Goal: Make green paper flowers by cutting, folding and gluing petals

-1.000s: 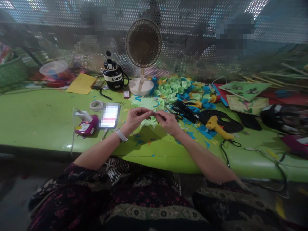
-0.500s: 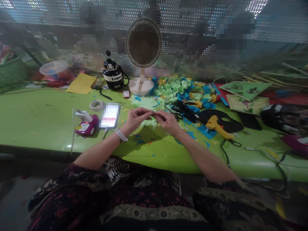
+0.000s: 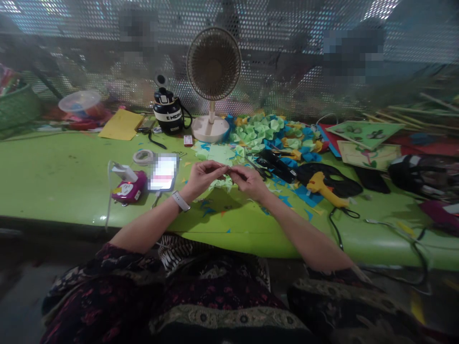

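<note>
Fingertips nearly meeting, my left hand (image 3: 205, 177) and my right hand (image 3: 249, 181) pinch together above the table's middle. Whatever lies between them is too small to name. Below and behind the hands spread light green paper pieces (image 3: 219, 154) and small blue scraps (image 3: 208, 210). Just right of my right hand are black scissors (image 3: 264, 173), partly covered, and a black stapler-like tool (image 3: 276, 166). A phone (image 3: 163, 173) with a lit screen lies left of my left hand, a cable plugged into it.
A fan (image 3: 214, 64) and a black bottle (image 3: 168, 112) stand at the back. Beside them is a heap of folded paper pieces (image 3: 267, 131). A yellow glue gun (image 3: 328, 190) lies right, its cord trailing over the edge. At left are a tape roll (image 3: 143, 156) and a purple power adapter (image 3: 129, 188).
Both hands stay in nearly the same place, with only a slight shift of the right hand's fingers. The things on the table have not moved.
</note>
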`<state>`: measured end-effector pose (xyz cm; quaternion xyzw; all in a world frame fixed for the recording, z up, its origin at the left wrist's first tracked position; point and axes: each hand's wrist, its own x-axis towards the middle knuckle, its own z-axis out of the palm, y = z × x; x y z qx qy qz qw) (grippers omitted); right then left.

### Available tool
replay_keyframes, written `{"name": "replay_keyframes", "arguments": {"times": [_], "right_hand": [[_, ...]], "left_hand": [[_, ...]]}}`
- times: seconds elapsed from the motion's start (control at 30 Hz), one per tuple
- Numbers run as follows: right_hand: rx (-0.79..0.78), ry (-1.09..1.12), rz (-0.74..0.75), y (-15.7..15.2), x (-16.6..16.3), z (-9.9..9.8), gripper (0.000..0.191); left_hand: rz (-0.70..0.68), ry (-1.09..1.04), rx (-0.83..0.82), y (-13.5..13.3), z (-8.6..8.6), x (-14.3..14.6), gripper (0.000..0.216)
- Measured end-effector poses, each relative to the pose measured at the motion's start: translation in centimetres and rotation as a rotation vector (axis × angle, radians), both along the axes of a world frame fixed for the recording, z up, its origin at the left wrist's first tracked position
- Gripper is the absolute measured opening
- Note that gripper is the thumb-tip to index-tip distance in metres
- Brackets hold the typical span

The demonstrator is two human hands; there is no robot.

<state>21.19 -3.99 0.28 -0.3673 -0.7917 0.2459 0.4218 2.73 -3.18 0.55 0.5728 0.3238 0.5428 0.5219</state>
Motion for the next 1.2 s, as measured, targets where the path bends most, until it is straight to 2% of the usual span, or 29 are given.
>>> {"name": "replay_keyframes", "arguments": {"times": [0.27,0.53,0.77,1.0,1.2], "right_hand": [[0.03,-0.004,-0.028,-0.25,-0.38,-0.03,0.026],[0.052,-0.021,-0.076,-0.13,-0.06,0.24,0.036],[0.023,-0.022,-0.076,-0.12,0.11,0.66,0.042],[0.005,-0.025,-0.075,-0.24,0.09,0.83,0.043],[0.02,-0.026,-0.07,-0.13,0.1,0.66,0.042]], "left_hand": [[0.066,-0.03,0.005,0.02,0.03,0.18,0.036],[-0.022,-0.074,-0.006,0.13,-0.1,0.09,0.032],[-0.027,-0.073,0.002,0.0,-0.05,0.0,0.026],[-0.001,-0.018,-0.023,0.16,-0.23,-0.06,0.034],[-0.001,-0.048,-0.032,0.15,-0.08,0.02,0.031]]}}
